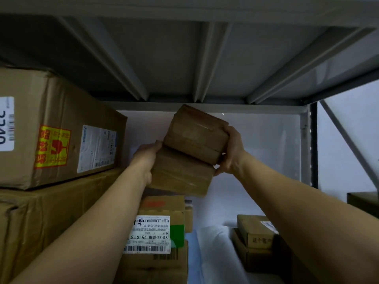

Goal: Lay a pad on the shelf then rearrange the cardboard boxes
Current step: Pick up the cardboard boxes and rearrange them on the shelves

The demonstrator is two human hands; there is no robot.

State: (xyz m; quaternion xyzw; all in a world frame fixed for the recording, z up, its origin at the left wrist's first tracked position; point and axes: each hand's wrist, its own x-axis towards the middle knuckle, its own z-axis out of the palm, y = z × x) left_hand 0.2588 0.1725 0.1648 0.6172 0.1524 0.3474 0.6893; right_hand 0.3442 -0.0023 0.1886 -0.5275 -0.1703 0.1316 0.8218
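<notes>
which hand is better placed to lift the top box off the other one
Probably the right. The right hand already grips the tilted top box along its right side, while the left hand holds the lower box and can steady it.

Two small cardboard boxes sit in the grip – the upper box point(196, 134) tilted on the lower box point(181, 174). Left of the grip, two large boxes point(61, 128) are stacked. Below it, two labelled boxes point(162, 228); lower right, two more point(254, 232).
</notes>
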